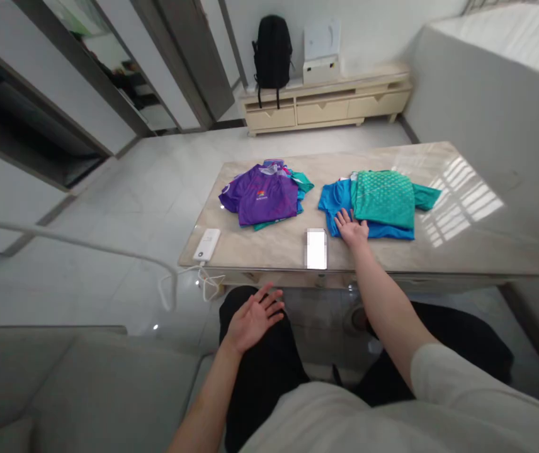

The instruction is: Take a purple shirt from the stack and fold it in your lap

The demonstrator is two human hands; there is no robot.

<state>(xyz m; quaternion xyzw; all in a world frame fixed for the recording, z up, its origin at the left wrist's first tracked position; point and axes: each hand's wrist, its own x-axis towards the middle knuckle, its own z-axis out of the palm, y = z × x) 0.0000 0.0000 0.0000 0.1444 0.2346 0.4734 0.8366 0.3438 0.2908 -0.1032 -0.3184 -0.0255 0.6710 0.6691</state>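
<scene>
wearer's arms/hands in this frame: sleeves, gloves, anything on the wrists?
Both hands bare: left hand and right hand show no gloves, and no watch or bands are visible. Forearms uncovered. A short light grey sleeve covers the right upper arm; the left sleeve is out of view.

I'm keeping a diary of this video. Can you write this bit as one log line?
right hand: flat on blue shirt | left hand: open over lap | green shirt: atop blue | purple shirt: apart

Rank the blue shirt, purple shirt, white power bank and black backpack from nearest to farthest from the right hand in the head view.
1. Blue shirt: under the right hand.
2. Purple shirt: to its left on the table.
3. White power bank: table's left near corner.
4. Black backpack: on the far cabinet.
</scene>
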